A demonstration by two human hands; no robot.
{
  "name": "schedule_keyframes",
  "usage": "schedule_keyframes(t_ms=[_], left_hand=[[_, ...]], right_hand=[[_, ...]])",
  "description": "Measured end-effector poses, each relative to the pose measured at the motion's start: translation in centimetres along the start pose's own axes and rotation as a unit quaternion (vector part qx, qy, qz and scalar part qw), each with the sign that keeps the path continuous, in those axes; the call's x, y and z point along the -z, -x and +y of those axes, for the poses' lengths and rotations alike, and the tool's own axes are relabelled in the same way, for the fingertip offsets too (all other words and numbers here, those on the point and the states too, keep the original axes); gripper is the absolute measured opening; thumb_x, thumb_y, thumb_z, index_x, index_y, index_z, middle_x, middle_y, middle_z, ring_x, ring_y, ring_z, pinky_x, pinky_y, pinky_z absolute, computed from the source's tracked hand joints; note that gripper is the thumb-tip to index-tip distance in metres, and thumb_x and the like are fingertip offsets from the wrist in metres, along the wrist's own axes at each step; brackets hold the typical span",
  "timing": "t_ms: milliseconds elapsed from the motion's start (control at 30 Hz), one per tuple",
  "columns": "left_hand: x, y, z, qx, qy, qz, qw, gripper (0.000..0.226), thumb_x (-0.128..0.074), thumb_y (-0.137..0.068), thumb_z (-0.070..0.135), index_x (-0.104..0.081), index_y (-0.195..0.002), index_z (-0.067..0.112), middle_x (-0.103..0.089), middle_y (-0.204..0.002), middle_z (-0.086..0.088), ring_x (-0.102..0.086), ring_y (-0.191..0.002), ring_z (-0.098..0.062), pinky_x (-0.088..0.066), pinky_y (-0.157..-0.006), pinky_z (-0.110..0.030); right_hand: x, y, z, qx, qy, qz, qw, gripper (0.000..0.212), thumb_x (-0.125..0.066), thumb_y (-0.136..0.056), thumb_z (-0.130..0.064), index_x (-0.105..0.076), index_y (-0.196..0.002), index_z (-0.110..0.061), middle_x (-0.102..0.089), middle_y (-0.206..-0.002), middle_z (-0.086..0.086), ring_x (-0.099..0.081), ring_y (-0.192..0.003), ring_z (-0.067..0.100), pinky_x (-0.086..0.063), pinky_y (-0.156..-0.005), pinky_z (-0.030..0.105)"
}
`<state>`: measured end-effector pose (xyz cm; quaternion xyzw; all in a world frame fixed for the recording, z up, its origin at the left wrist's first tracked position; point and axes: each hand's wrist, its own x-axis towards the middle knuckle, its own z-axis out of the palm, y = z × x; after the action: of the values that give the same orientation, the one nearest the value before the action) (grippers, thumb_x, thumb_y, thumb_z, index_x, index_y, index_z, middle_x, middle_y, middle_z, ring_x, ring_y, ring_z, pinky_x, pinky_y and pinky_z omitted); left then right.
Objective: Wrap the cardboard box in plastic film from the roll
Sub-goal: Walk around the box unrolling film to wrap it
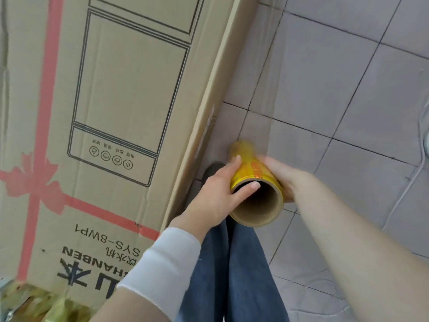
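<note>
Head view: looking down along a tall cardboard box [130, 89] standing on a tiled floor [325, 89] and filling the left side, printed with a red ribbon and a line drawing of an appliance. Holding the roll [254, 171] of yellow plastic film just right of the box's edge, above the floor, with its open cardboard core facing the camera. Clasping it from the left with the left grip [216, 196], thumb hooking inside the core's mouth, fingers [233, 163] lying along the yellow outside. Cupping the roll's right side with the right grip [286, 180], curling round it, partly blurred. Showing a white sleeve [167, 259] on the left forearm, blue jeans [232, 275] below, and a dark shoe [212, 170] beside the box's foot. Trailing over the tiles at far right, a white cable [415, 173]. Bunching at the bottom-left corner against the box, crinkled yellowish film [34, 300].
</note>
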<state>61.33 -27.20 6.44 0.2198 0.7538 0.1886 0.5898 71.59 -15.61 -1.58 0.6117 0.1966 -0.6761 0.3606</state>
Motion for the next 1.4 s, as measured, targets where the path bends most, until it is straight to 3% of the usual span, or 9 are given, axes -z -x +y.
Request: schedule_keyframes(t_ms=[233, 367, 567, 667, 800, 900, 1000, 1300, 1400], left_hand=[[-2.6, 3.3, -3.1, -0.015, 0.086, 0.109, 0.99, 0.049, -0.038, -0.088, 0.05, -0.036, -0.136, 0.042, -0.048, -0.137, 0.009, -0.044, -0.125, -0.009, -0.035, -0.106, -0.033], [-4.3, 5.2, -4.4, 0.035, 0.163, 0.16, 0.973, 0.045, -0.038, -0.091, 0.049, -0.033, -0.135, 0.044, -0.049, -0.133, 0.011, -0.044, -0.122, -0.007, -0.035, -0.1, -0.027], [-3.4, 6.3, -6.9, 0.062, 0.089, 0.137, 0.985, 0.044, -0.05, -0.088, 0.043, -0.039, -0.126, 0.024, -0.046, -0.131, 0.006, -0.044, -0.119, -0.008, -0.03, -0.087, -0.015], [-1.7, 5.5, -7.8, 0.013, 0.072, 0.06, 0.996, 0.054, -0.063, -0.081, 0.041, -0.035, -0.125, 0.027, -0.024, -0.148, 0.004, -0.023, -0.134, 0.0, -0.02, -0.094, -0.008], [-0.9, 5.3, -9.0, -0.024, -0.001, -0.077, 0.997, 0.072, -0.056, -0.081, 0.053, -0.02, -0.143, 0.04, -0.028, -0.151, 0.005, -0.031, -0.136, -0.012, -0.029, -0.11, -0.031], [-2.4, 6.4, -9.6, -0.044, -0.03, -0.041, 0.998, 0.057, -0.049, -0.088, 0.048, -0.026, -0.14, 0.043, -0.038, -0.144, 0.001, -0.036, -0.131, -0.014, -0.031, -0.107, -0.031], [-4.5, 8.3, -10.3, -0.001, 0.041, 0.06, 0.997, 0.047, -0.043, -0.093, 0.039, -0.03, -0.138, 0.039, -0.049, -0.131, 0.006, -0.046, -0.114, -0.007, -0.033, -0.091, -0.02], [-8.5, 12.4, -11.9, 0.115, 0.114, 0.145, 0.976, 0.039, -0.045, -0.093, 0.036, -0.036, -0.129, 0.026, -0.055, -0.107, 0.011, -0.054, -0.097, -0.001, -0.039, -0.064, -0.004], [-6.4, 11.8, -13.1, 0.065, 0.079, 0.109, 0.989, 0.053, -0.062, -0.082, 0.042, -0.027, -0.121, 0.033, -0.043, -0.123, 0.011, -0.044, -0.12, -0.008, -0.033, -0.085, -0.013]], right_hand=[[0.8, -0.5, 3.9, 0.023, -0.139, 0.016, 0.99, 0.063, -0.04, -0.094, -0.055, -0.027, -0.147, -0.023, -0.058, -0.125, 0.021, -0.065, -0.097, 0.032, -0.054, -0.069, 0.042], [-2.4, -0.2, 6.0, 0.045, -0.179, -0.06, 0.981, 0.058, -0.04, -0.092, -0.058, -0.059, -0.116, -0.009, -0.073, -0.086, 0.013, -0.071, -0.07, 0.021, -0.052, -0.063, 0.031], [-4.6, -0.4, 7.5, 0.046, -0.12, -0.057, 0.99, 0.052, -0.039, -0.094, -0.054, -0.06, -0.079, -0.008, -0.067, -0.06, 0.01, -0.061, -0.064, 0.023, -0.049, -0.058, 0.028], [-5.2, -0.1, 8.1, 0.012, -0.053, -0.059, 0.997, 0.046, -0.046, -0.092, -0.049, -0.064, -0.092, -0.006, -0.066, -0.078, 0.011, -0.06, -0.072, 0.024, -0.048, -0.064, 0.032], [-5.7, -1.0, 8.1, -0.007, -0.001, -0.01, 1.0, 0.065, -0.06, -0.077, -0.064, -0.064, -0.114, -0.01, -0.069, -0.104, 0.017, -0.067, -0.086, 0.029, -0.056, -0.072, 0.036], [-4.8, -1.7, 8.4, 0.001, 0.033, 0.025, 0.999, 0.07, -0.053, -0.078, -0.069, -0.056, -0.122, -0.015, -0.064, -0.113, 0.017, -0.065, -0.093, 0.029, -0.053, -0.084, 0.041], [-3.6, -2.6, 10.0, 0.027, 0.01, 0.047, 0.998, 0.047, -0.037, -0.095, -0.054, -0.045, -0.131, -0.025, -0.056, -0.095, 0.011, -0.055, -0.076, 0.022, -0.045, -0.062, 0.031], [-6.3, -3.5, 14.6, 0.043, -0.144, -0.04, 0.988, 0.06, -0.042, -0.089, -0.062, -0.058, -0.12, -0.013, -0.068, -0.083, 0.012, -0.066, -0.068, 0.023, -0.051, -0.054, 0.026], [-7.1, -3.7, 15.4, 0.0, -0.1, -0.027, 0.995, 0.061, -0.041, -0.09, -0.062, -0.058, -0.117, -0.01, -0.067, -0.082, 0.012, -0.064, -0.069, 0.023, -0.049, -0.053, 0.026]])
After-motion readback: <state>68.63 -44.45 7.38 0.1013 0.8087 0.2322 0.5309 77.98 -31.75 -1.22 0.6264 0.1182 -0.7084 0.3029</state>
